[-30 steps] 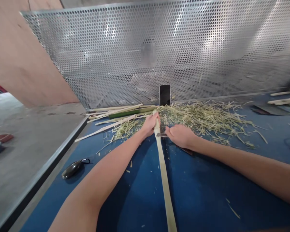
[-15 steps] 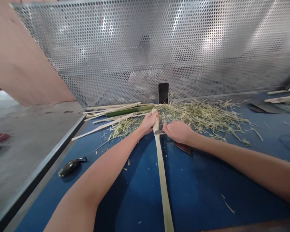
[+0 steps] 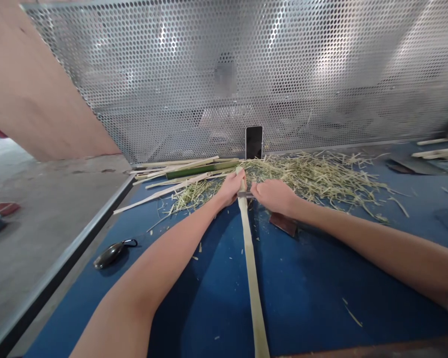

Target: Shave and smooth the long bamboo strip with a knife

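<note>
A long pale bamboo strip [image 3: 251, 263] lies lengthwise on the blue table [image 3: 313, 298], running from the near edge toward the far side. My left hand [image 3: 229, 188] is closed around the strip near its far end. My right hand [image 3: 274, 195] is closed on a knife whose blade [image 3: 246, 195] lies across the strip and whose brown handle end [image 3: 282, 223] sticks out below my wrist. A heap of thin bamboo shavings [image 3: 313, 179] lies just behind both hands.
Several split bamboo sticks [image 3: 182, 171], one of them green, lie at the left of the shavings. A dark phone [image 3: 254, 142] leans upright on the perforated metal screen [image 3: 246, 74]. A black key fob [image 3: 110, 253] lies near the table's left edge. More strips [image 3: 436, 152] sit far right.
My right hand and the knife blade have slid a little farther along the strip, away from me. My left hand keeps its grip near the strip's far end.
</note>
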